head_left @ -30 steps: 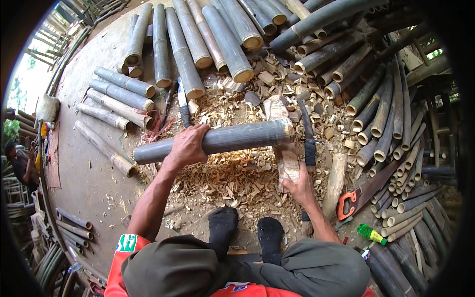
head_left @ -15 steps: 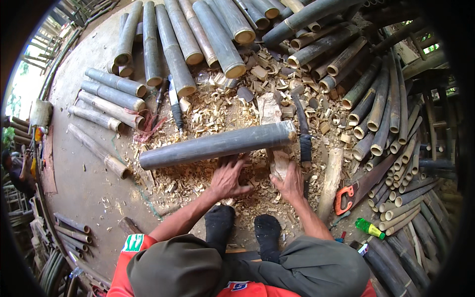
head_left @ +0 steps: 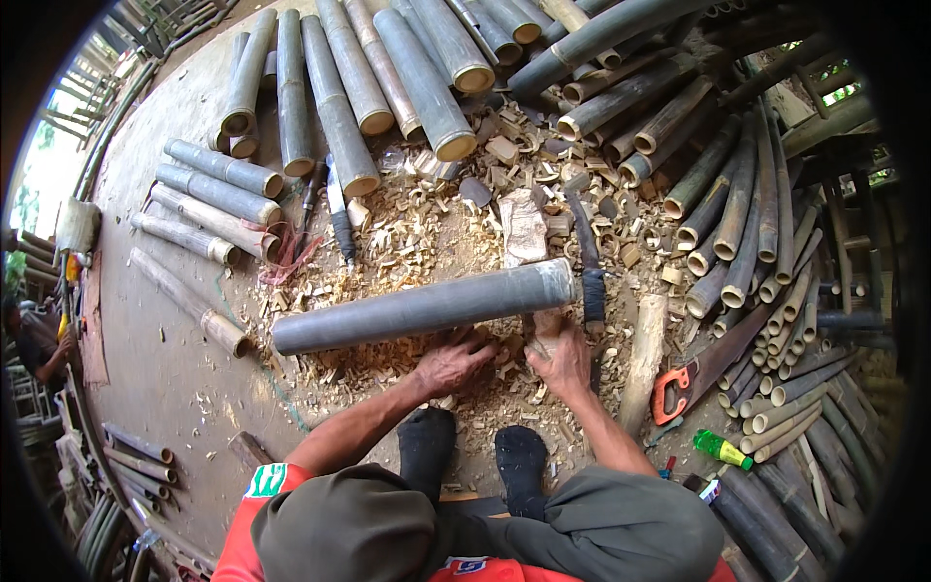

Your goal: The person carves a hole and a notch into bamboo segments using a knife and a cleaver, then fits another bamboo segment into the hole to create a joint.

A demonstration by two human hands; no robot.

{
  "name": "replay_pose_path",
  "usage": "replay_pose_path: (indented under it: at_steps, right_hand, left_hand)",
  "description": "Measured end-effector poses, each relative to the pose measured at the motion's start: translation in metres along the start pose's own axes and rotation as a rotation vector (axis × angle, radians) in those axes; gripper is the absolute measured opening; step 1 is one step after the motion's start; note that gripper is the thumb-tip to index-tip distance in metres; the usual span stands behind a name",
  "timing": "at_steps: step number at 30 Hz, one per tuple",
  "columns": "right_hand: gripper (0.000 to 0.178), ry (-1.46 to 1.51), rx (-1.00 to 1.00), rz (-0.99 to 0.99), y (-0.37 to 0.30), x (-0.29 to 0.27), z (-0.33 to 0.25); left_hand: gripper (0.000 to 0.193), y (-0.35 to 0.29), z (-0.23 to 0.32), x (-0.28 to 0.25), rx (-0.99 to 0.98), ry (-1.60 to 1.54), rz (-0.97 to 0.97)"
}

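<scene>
A thick grey-green bamboo tube (head_left: pixel 417 308) lies crosswise before me, its pale cut end at the right. Its right part rests across a rough wooden block (head_left: pixel 524 228), which runs beneath it toward me. My right hand (head_left: pixel 564 364) is closed round the near end of that block. Just below the tube, my left hand (head_left: pixel 452 365) reaches into the wood shavings with fingers drawn together. Its fingertips are partly hidden, and I cannot make out what they hold. A dark-handled blade (head_left: pixel 590 262) lies right of the block.
Another knife (head_left: pixel 339 213) lies beyond the tube at left. Bamboo tubes (head_left: pixel 427 82) fan out at the back, with more stacked at right. An orange-handled saw (head_left: pixel 671 394) and a green bottle (head_left: pixel 722 448) lie at right. Another person (head_left: pixel 39 339) is at far left.
My left hand's spread fingers and thumb have drawn together. The right hand has closed further round the block's near end. The bamboo tube sits slightly nearer to me.
</scene>
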State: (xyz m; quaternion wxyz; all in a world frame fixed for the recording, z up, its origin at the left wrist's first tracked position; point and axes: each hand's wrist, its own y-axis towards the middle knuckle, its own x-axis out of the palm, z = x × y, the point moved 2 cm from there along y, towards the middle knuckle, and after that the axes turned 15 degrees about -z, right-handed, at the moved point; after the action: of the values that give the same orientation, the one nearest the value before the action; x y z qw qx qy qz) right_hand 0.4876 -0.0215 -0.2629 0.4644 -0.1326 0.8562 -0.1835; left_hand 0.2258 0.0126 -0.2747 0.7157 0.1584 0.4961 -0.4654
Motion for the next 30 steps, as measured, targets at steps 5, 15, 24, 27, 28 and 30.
replay_pose_path:
  at_steps: [5,15,24,27,28,30]
  right_hand:
    - [0.103,-0.032,0.029,0.023,-0.001,0.004,-0.009]
    - [0.089,-0.047,-0.038,0.116,-0.004,0.010,-0.001]
    - [0.094,-0.107,0.064,-0.023,-0.004,-0.004,-0.001]
    - [0.094,-0.037,0.095,-0.115,0.004,-0.002,-0.013]
    - [0.093,0.037,0.115,-0.162,0.005,-0.007,-0.020]
    - [0.099,0.076,0.010,-0.124,0.006,-0.014,-0.030]
  left_hand:
    - [0.050,0.010,-0.013,-0.020,0.010,-0.071,-0.047]
    - [0.067,0.072,-0.020,-0.232,-0.115,-0.401,0.326]
    - [0.126,0.012,-0.034,-0.166,-0.439,-0.074,-0.207]
    - [0.106,-0.031,-0.043,-0.126,-0.501,-0.036,-0.054]
    - [0.102,-0.038,-0.058,-0.115,-0.503,-0.030,-0.047]
    - [0.087,-0.041,-0.076,-0.128,-0.558,-0.112,-0.152]
